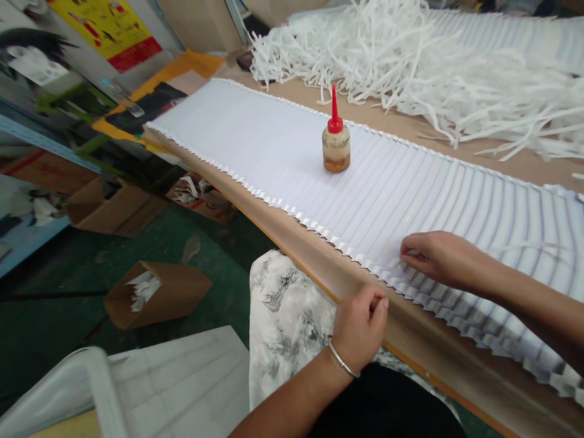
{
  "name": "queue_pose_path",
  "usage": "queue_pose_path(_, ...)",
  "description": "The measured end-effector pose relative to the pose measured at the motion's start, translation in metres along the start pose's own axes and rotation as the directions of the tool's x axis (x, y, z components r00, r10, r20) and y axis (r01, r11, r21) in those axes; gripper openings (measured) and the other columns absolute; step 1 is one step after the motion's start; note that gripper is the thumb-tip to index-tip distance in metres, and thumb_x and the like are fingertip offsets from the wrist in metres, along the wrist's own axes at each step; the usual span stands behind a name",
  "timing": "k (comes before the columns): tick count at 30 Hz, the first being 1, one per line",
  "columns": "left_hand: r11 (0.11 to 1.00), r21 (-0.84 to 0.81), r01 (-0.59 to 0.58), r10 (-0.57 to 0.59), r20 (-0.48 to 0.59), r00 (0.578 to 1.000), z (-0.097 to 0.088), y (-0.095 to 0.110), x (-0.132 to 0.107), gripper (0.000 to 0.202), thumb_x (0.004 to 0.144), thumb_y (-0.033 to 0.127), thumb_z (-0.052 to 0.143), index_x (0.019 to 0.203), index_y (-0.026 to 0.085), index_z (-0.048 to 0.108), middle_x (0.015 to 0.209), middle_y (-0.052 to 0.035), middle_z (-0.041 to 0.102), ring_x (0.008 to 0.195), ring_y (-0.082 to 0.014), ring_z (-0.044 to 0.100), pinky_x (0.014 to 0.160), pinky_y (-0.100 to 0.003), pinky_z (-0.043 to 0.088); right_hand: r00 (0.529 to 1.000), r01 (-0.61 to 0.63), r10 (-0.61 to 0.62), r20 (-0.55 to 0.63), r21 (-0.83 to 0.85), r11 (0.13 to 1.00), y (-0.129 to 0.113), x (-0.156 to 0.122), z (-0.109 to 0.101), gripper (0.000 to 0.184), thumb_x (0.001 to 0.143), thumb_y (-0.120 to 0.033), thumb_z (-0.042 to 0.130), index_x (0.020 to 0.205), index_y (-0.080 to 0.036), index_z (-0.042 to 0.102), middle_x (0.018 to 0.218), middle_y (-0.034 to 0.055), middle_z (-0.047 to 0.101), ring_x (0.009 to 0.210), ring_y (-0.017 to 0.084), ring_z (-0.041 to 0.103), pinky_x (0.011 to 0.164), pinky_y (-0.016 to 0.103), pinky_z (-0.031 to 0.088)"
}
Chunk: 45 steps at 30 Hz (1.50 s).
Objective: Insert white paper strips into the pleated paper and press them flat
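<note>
The right hand's fingers (413,242) are bent down and drawn close together, thumb under index, low over the near part of a long row of overlapping white sheets (255,134); I cannot tell whether they pinch anything or touch the paper. The right hand (440,258) is back-up, its wrist fairly straight, the forearm reaching in from the right edge. The left hand (360,331) is curled in a loose fist, thumb against the index finger, at the near edge of the brown-covered table (328,264); whatever lies inside it is hidden. Its wrist wears a silvery bracelet (341,360), and the forearm runs off the bottom edge.

The sheets stretch along the table, partly covered by the right forearm and cut off at the right. A red-tipped bottle (336,149) stands upright on them, its murky contents hard to make out. Beyond lies a tangled heap of white strips (387,61), blurred and cropped, hiding part of another striped white stack (506,33)
</note>
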State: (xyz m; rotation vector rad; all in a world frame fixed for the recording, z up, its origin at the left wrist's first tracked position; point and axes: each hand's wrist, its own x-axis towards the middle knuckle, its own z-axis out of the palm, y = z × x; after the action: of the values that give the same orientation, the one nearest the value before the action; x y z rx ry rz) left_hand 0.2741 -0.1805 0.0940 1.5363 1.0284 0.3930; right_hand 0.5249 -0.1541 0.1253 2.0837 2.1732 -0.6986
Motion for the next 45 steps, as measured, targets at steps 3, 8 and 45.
queue_pose_path(3, 0.976, 0.159, -0.148, 0.152, -0.014, 0.988, -0.003, 0.001, 0.003, 0.02, 0.103, 0.025, 0.051, 0.106, 0.02, 0.071, 0.092, -0.0038, 0.076, 0.087, -0.02, 0.073, 0.082, -0.031, 0.053, 1.0, -0.005, 0.007, 0.024, -0.052, 0.999, 0.001, 0.005, -0.004, 0.02, 0.094, -0.033, 0.056, 0.09, -0.024, 0.073, 0.086, 0.0043, 0.077, 0.076, 0.019, 0.068, 0.065, 0.03, 0.038)
queue_pose_path(8, 0.811, 0.481, -0.334, 0.326, 0.104, 0.94, -0.006, 0.006, 0.014, 0.034, 0.107, 0.021, 0.044, 0.133, 0.019, 0.065, 0.117, -0.0085, 0.078, 0.104, -0.0238, 0.076, 0.094, -0.037, 0.059, 0.997, 0.003, 0.004, 0.071, -0.104, 0.995, -0.002, 0.01, -0.012, 0.02, 0.095, -0.032, 0.055, 0.09, -0.023, 0.073, 0.087, 0.0049, 0.077, 0.076, 0.02, 0.068, 0.066, 0.031, 0.037)
queue_pose_path(45, 0.416, 0.848, -0.329, 0.264, 0.234, 0.936, 0.003, 0.025, 0.035, 0.051, 0.096, 0.014, 0.06, 0.146, 0.014, 0.056, 0.087, -0.0048, 0.073, 0.07, -0.0249, 0.075, 0.056, -0.035, 0.058, 0.992, -0.113, 0.115, -0.045, 0.038, 0.993, 0.108, 0.062, -0.069, 0.021, 0.086, -0.041, 0.067, 0.086, -0.022, 0.076, 0.077, 0.003, 0.076, 0.072, 0.019, 0.067, 0.068, 0.03, 0.044)
